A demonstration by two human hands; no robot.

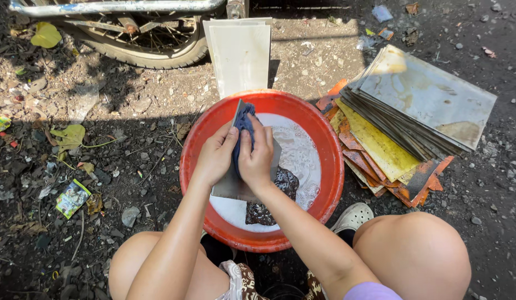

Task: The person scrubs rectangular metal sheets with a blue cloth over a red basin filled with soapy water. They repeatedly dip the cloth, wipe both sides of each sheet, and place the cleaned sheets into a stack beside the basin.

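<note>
A red round basin (324,139) of soapy water sits on the ground between my knees. My left hand (214,155) holds a grey flat panel (230,186) upright in the basin by its left edge. My right hand (257,158) presses a dark blue cloth (244,121) against the panel's top. A dark patterned cloth (280,186) lies wet in the water beside the panel.
A stack of flat panels (424,105), grey on top and yellow and orange below, lies to the right of the basin. Pale clean panels (241,55) lean against a bicycle wheel (141,44) behind it. Dirt, stones and litter cover the ground. My white shoe (353,216) is beside the basin.
</note>
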